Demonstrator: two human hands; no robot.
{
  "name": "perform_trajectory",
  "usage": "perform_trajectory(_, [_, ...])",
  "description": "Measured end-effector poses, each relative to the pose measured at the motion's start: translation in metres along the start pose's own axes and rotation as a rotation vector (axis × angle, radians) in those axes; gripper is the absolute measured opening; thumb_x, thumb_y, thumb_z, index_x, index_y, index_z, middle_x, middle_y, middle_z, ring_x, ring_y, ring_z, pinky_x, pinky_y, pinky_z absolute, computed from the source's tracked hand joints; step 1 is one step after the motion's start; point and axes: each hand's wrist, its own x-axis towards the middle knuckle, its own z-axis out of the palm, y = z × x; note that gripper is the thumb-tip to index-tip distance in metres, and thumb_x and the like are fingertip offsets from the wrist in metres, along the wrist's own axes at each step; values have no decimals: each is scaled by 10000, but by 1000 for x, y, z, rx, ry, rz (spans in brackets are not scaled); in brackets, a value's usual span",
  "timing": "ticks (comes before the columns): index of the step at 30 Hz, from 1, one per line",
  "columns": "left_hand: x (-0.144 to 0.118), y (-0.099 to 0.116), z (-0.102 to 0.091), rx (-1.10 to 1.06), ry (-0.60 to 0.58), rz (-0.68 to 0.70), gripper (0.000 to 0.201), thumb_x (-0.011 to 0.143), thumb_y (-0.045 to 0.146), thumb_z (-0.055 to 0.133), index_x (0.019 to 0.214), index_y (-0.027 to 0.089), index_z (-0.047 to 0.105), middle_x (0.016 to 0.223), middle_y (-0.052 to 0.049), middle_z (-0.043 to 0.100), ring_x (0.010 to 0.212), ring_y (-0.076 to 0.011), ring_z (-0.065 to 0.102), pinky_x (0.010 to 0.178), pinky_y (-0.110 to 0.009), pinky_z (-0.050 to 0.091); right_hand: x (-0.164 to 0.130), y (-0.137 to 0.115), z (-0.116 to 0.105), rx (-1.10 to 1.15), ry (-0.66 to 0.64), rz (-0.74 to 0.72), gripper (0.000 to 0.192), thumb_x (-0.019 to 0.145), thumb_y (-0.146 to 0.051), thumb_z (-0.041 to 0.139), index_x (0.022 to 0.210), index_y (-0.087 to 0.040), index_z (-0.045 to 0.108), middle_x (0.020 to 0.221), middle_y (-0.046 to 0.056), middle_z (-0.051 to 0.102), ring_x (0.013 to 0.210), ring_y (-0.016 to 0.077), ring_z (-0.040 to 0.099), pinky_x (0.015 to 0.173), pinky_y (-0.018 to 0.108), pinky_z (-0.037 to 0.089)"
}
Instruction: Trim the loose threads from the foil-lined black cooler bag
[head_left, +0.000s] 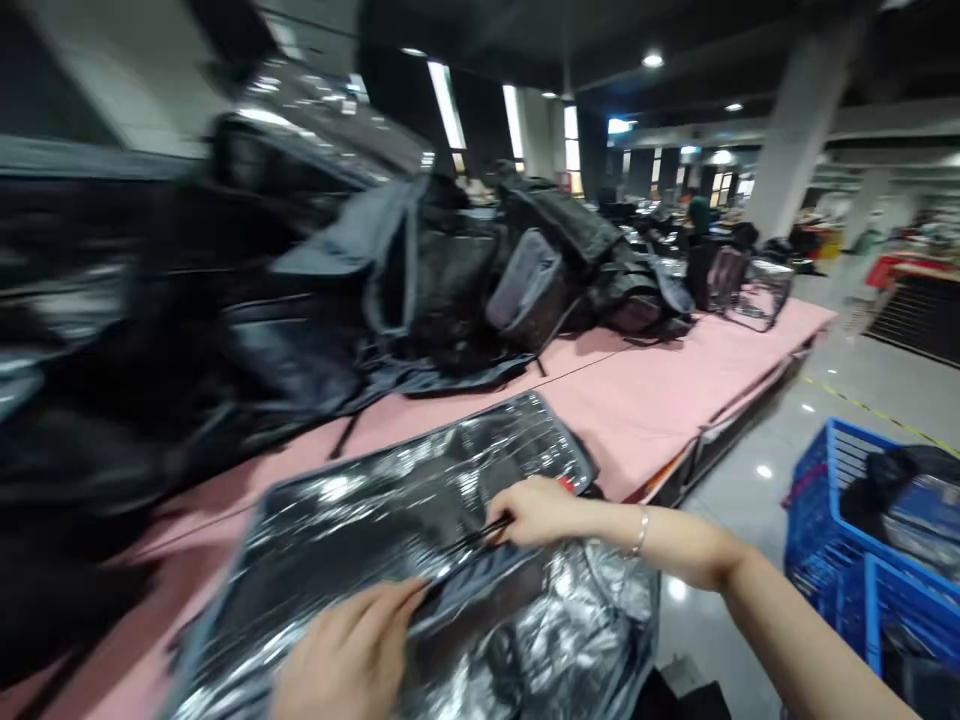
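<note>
My right hand (536,510) pinches a dark strip (480,532) on the silver-lined bag (390,520); my left hand (349,655) presses its edge, fingers curled. Black bags (450,280) crowd the pink table (660,390) behind; a blue crate (832,510) stands right.

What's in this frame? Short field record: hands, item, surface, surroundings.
left hand: fingers pressed on the near part of the silver-lined bag
right hand: pinching a thin dark strip, seemingly a zipper edge, on the bag; bracelet on the wrist
bag state: lying flat, shiny lining up, partly hanging over the table edge
surface: pink table
behind: pile of black backpacks, blurred at left
right side: blue crate on the floor with dark items inside
image quality: motion blur at left
</note>
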Motion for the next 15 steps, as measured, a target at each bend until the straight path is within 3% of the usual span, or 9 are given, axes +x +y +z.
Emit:
perform_trajectory(2, [-5,0,-7,81,-21,-40,183,887,303,434,896,211,591,895,-66,639,811,-218,559,758,-368,437,1,-23,8,-89,53,181,429,808,9,406,967,-282,678,913,39,687,803,243,618,642,374,485])
perform_trajectory(3, [-4,1,-8,110,-46,-74,195,887,297,417,863,207,588,859,-64,644,786,-221,560,741,-361,431,-3,-21,5,-133,95,251,418,819,2,394,965,-272,675,885,51,687,787,238,617,630,366,483])
perform_trajectory(4, [-2,4,-8,129,-74,-115,213,887,288,396,836,203,584,821,-63,644,761,-223,560,720,-355,426,-10,-10,-1,-138,92,218,389,801,20,416,942,-234,675,867,70,684,775,235,616,625,351,482])
perform_trajectory(6, [4,10,-8,144,-137,-202,238,882,277,366,801,202,577,772,-60,639,734,-226,561,690,-343,418,-28,32,-21,-86,111,73,293,786,7,501,908,-208,658,829,50,671,756,192,607,638,291,472])
perform_trajectory(8, [7,14,-10,130,-195,-272,244,875,273,354,782,208,570,763,-55,636,732,-222,563,668,-327,410,-47,84,-41,-65,126,8,170,788,-127,613,943,-196,620,877,34,650,775,178,596,662,281,466])
perform_trajectory(10, [8,17,-13,100,-229,-311,248,872,274,344,759,213,556,766,-49,633,736,-215,561,663,-314,401,-61,127,-53,31,212,-157,293,776,-302,669,1020,-174,569,935,34,626,788,156,577,690,261,453])
perform_trajectory(12, [7,18,-15,70,-252,-330,258,873,277,328,738,213,537,767,-46,624,737,-209,554,664,-310,394,-67,150,-56,21,343,-334,224,835,-303,602,1007,-166,562,929,38,613,827,149,550,723,253,417])
perform_trajectory(15, [6,17,-15,43,-270,-351,279,879,297,300,730,208,519,763,-50,609,737,-210,541,674,-317,387,-66,156,-51,-156,448,-551,135,891,-271,503,931,-171,585,881,39,614,787,152,513,662,272,343])
